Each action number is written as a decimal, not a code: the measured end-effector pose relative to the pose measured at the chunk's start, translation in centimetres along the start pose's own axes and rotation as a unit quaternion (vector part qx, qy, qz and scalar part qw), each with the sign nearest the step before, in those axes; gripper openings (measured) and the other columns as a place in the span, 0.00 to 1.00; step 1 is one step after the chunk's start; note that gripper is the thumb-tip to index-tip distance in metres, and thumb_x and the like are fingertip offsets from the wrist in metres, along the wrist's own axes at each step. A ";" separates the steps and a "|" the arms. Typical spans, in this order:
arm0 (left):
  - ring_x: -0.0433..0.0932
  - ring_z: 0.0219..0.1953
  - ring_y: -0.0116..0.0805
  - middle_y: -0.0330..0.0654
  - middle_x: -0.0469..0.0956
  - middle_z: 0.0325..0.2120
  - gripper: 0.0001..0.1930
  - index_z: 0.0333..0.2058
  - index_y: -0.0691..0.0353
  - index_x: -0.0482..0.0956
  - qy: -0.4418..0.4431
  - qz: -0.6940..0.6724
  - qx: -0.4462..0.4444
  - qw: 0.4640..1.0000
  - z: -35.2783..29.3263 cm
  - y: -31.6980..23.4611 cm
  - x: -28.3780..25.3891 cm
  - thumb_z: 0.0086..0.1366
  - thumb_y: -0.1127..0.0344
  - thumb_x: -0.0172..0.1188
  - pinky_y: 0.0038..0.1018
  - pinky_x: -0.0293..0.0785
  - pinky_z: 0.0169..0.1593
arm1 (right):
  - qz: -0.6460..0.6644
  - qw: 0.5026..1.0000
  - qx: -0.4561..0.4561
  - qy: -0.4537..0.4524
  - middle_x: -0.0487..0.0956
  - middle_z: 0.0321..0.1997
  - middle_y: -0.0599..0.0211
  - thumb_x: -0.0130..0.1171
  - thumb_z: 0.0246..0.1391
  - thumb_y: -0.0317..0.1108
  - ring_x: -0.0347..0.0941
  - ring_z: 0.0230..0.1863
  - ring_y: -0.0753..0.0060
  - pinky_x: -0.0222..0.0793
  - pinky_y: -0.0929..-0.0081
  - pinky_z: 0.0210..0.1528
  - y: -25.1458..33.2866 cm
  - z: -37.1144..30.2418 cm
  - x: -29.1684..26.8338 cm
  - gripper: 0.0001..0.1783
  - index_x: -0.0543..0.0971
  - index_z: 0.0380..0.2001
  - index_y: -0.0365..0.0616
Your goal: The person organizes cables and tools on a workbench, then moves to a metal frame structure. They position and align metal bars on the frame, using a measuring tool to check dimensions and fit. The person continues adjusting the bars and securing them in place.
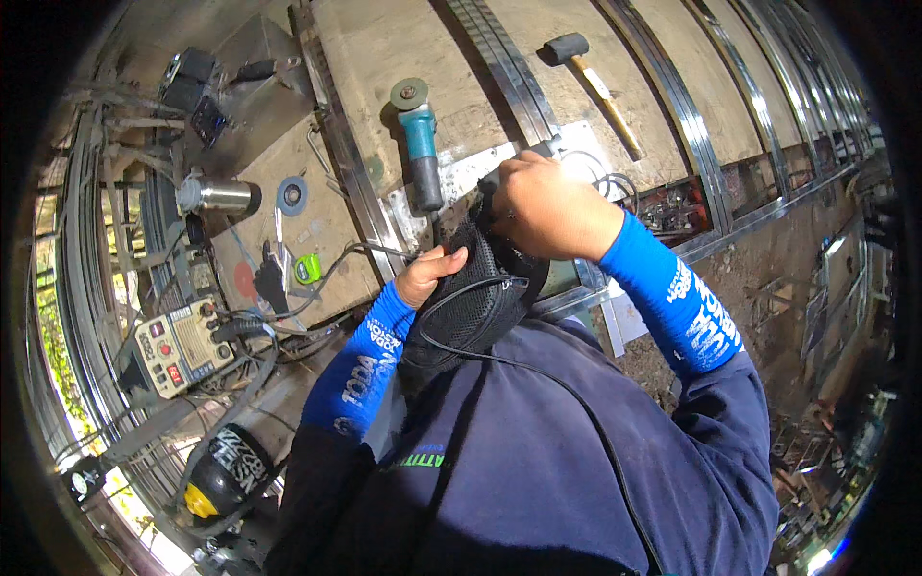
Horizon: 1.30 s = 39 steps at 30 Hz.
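A black mesh bag [480,302] is held up close in front of my body, its upper part between my two hands. Its left side is gripped by my left hand [429,276], the thumb on top and the other fingers mostly hidden. My right hand [549,204] is closed at the bag's upper edge, with its fingertips partly hidden against the dark fabric. A thin black cable [499,357] loops over the bag and runs down across my shirt. Just beyond the bag, a teal angle grinder [420,149] lies on the work surface.
A rubber mallet [603,94] lies at the far right among long steel profiles [663,86]. To the left are a steel flask [221,195], a grinding disc [292,196], a green tape measure [307,269] and a welding machine [182,348] with cables.
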<state>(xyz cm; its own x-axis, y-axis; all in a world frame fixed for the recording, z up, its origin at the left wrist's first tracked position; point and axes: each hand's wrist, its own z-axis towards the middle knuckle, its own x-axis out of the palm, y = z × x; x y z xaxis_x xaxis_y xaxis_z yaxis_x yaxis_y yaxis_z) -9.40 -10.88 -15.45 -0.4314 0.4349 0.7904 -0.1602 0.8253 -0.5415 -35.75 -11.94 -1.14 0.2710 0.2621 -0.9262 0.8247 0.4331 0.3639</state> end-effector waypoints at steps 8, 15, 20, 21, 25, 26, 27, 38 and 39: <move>0.74 0.65 0.39 0.48 0.74 0.64 0.31 0.70 0.69 0.65 -0.144 0.169 0.086 0.971 -0.4 0.9 -0.6 0.83 0.48 0.43 0.38 0.67 0.72 | 0.118 0.980 -0.003 0.159 0.83 0.27 0.46 0.66 0.50 0.38 0.84 0.35 0.43 0.79 0.53 0.38 -1.2 2.8 0.2 0.11 0.86 0.27 0.40; 0.71 0.62 0.26 0.35 0.74 0.60 0.35 0.65 0.63 0.72 -0.110 0.230 0.029 0.967 -0.1 -2.4 1.0 0.76 0.37 0.54 0.29 0.63 0.69 | 0.040 0.992 -0.093 0.077 0.81 0.47 0.49 0.68 0.48 0.28 0.85 0.42 0.43 0.82 0.53 0.42 1.7 0.2 0.5 0.16 0.81 0.40 0.35; 0.76 0.54 0.26 0.37 0.82 0.50 0.21 0.57 0.67 0.80 -0.138 0.203 0.022 0.969 -0.1 -3.3 1.4 0.74 0.59 0.57 0.27 0.67 0.62 | 0.069 0.992 -0.100 0.043 0.75 0.49 0.47 0.70 0.45 0.25 0.83 0.40 0.43 0.82 0.51 0.42 1.5 0.3 1.6 0.21 0.75 0.43 0.33; 0.78 0.54 0.29 0.39 0.82 0.50 0.21 0.58 0.67 0.79 -0.130 0.185 0.007 0.974 0.2 -3.6 0.9 0.74 0.61 0.56 0.28 0.71 0.61 | 0.082 0.991 -0.097 0.031 0.75 0.48 0.48 0.70 0.45 0.25 0.83 0.40 0.42 0.81 0.50 0.42 1.0 0.6 2.0 0.20 0.75 0.42 0.34; 0.81 0.47 0.28 0.38 0.84 0.42 0.12 0.46 0.65 0.84 -0.150 0.058 -0.020 0.987 1.3 -4.9 -0.8 0.74 0.63 0.57 0.26 0.75 0.53 | 0.115 0.989 -0.098 -0.013 0.71 0.47 0.51 0.66 0.48 0.22 0.78 0.39 0.39 0.76 0.47 0.39 -1.1 2.5 3.5 0.16 0.73 0.41 0.37; 0.81 0.47 0.28 0.38 0.84 0.42 0.12 0.46 0.65 0.83 -0.173 0.088 0.011 0.981 2.0 -5.3 -1.3 0.75 0.64 0.57 0.27 0.76 0.52 | 0.080 0.989 -0.116 -0.031 0.74 0.47 0.50 0.68 0.49 0.26 0.82 0.39 0.42 0.80 0.50 0.40 -1.7 2.9 3.6 0.18 0.75 0.43 0.38; 0.82 0.46 0.29 0.38 0.83 0.43 0.12 0.47 0.66 0.83 -0.210 0.120 0.030 0.970 2.6 -5.6 -1.7 0.75 0.64 0.56 0.27 0.77 0.51 | 0.064 0.991 -0.111 -0.026 0.75 0.48 0.50 0.68 0.49 0.26 0.82 0.40 0.42 0.80 0.50 0.41 -2.3 3.4 3.6 0.18 0.75 0.43 0.38; 0.80 0.46 0.29 0.36 0.83 0.43 0.12 0.45 0.61 0.82 -0.223 0.163 0.063 0.959 9.8 -8.0 -8.0 0.76 0.58 0.59 0.29 0.75 0.52 | -0.065 0.983 -0.163 0.057 0.75 0.52 0.51 0.65 0.53 0.27 0.83 0.40 0.41 0.80 0.50 0.42 -9.7 9.0 3.2 0.19 0.77 0.49 0.37; 0.81 0.45 0.29 0.36 0.83 0.42 0.12 0.45 0.61 0.82 -0.225 0.166 0.067 0.958 10.4 -7.8 -8.4 0.76 0.58 0.59 0.29 0.75 0.52 | -0.086 0.980 -0.165 0.075 0.75 0.52 0.51 0.64 0.54 0.28 0.83 0.40 0.41 0.81 0.50 0.42 -10.1 9.1 3.5 0.18 0.77 0.49 0.36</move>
<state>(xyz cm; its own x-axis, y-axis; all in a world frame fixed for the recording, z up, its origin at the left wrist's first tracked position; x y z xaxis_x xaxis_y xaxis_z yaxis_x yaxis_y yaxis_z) -13.71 -24.70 -20.86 -0.8121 0.4413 0.3817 -0.0474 0.6022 -0.7969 -38.62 -23.25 -8.97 0.0459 0.2749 -0.9604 0.6394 0.7305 0.2396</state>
